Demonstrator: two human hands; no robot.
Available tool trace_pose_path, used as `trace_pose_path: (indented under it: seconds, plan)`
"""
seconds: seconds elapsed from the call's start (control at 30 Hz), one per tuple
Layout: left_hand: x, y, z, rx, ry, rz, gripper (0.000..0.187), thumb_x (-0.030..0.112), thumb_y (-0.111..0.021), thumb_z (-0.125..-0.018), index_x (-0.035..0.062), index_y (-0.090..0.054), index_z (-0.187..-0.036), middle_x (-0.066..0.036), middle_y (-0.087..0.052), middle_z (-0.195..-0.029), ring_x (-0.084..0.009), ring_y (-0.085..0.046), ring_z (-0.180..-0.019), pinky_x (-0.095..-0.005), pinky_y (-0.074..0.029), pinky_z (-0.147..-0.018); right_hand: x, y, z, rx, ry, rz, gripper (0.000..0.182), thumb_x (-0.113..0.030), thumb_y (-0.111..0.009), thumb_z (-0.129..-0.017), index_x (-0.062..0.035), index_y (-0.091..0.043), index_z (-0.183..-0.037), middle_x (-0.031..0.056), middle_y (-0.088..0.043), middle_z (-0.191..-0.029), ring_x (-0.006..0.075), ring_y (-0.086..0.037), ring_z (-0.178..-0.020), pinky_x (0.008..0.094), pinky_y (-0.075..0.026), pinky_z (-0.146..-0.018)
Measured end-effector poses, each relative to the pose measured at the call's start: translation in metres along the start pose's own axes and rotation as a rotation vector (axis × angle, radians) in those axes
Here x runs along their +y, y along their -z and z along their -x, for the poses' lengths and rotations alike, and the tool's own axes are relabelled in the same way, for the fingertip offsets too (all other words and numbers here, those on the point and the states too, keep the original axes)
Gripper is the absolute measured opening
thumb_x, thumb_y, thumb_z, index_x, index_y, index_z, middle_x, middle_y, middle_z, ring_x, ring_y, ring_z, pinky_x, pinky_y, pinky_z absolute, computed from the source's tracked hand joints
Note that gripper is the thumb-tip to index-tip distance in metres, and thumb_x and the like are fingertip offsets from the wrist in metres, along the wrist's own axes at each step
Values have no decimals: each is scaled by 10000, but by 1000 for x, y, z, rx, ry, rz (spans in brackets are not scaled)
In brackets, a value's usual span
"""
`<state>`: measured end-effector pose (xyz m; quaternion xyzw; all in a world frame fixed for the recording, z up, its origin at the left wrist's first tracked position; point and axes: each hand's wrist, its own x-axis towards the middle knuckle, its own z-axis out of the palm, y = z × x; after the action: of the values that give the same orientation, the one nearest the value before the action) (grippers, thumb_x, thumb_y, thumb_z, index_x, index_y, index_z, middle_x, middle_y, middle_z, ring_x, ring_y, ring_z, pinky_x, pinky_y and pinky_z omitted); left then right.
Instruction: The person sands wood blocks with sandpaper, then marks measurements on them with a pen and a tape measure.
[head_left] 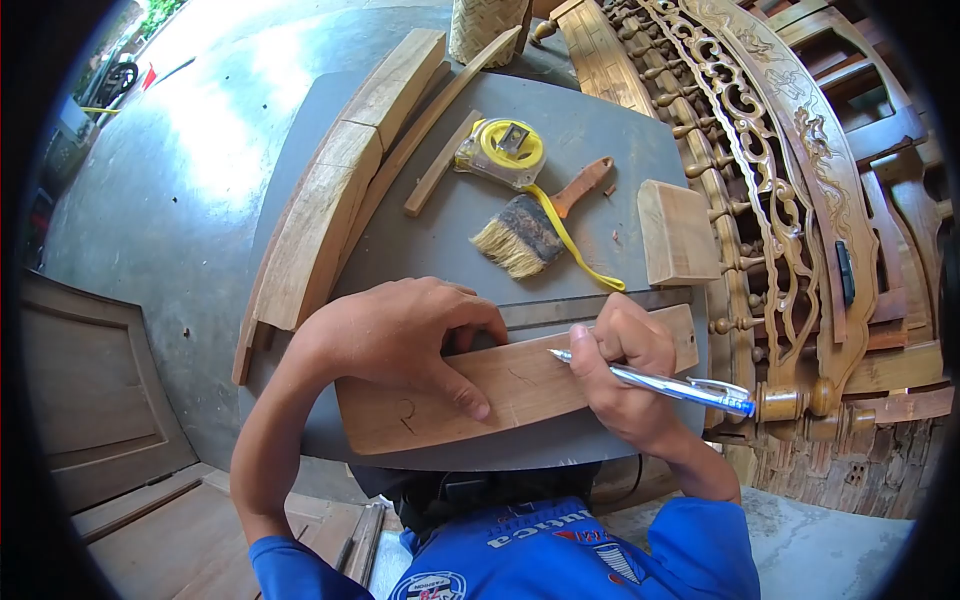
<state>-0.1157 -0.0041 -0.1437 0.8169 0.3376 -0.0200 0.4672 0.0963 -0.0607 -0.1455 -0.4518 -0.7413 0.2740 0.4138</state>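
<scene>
A slightly curved wooden board (530, 395) lies across the near side of the grey tabletop, with pen marks on its face, one like a letter near the left end. My left hand (415, 335) grips it, thumb pressed on the face and fingers bent at the far edge. In my right hand (625, 370) is a silver-and-blue ballpoint pen (690, 388), its tip right at the board's surface near the middle. The pen's clip end points to the right. Beyond the board lie a paint brush (530, 235) and a yellow tape measure (505, 152).
Long curved wooden pieces (335, 185) lie along the table's left side, with a small wooden strip (440, 165) nearby. A wooden block (677, 235) stands at the right edge. Carved furniture panels (760, 150) are stacked on the right; a wooden door panel (95, 380) is at left.
</scene>
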Motion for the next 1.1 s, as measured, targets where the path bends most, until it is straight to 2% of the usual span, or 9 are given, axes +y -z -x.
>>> trace_pose_path:
  seconds: [0.47,0.87,0.97,1.1]
  plan:
    - [-1,0,-1,-11,0,-4,725,532,-774,-507,42,-605,-1014,-50,-559,-708,-173,-554,-656,-282,-440,-577,-3,-2,1,-44,72,51,270,33,-611,-676,-20,-382,-543,62,-359,-517,158,-322,-391,305,-272,-382]
    - [-2,2,0,-20,-10,23,712,517,-778,-506,40,-602,-1004,-48,-563,-692,-174,-550,-637,-289,-429,-572,0,-1,6,-108,85,19,282,40,-606,-645,-31,-366,-514,61,-329,-495,165,-303,-385,312,-267,-374]
    - [-2,1,0,-14,-17,27,708,512,-780,-506,40,-603,-1004,-46,-561,-684,-173,-550,-638,-289,-429,-572,1,0,4,-142,141,10,362,87,-589,-648,-65,-284,-527,30,-363,-496,98,-344,-394,250,-261,-375]
    - [-2,2,0,-20,-6,26,705,511,-782,-502,44,-607,-1001,-44,-561,-684,-173,-550,-640,-289,-430,-572,2,2,4,-38,-33,-109,330,35,-600,-702,-31,-325,-532,40,-326,-508,121,-286,-419,290,-248,-395]
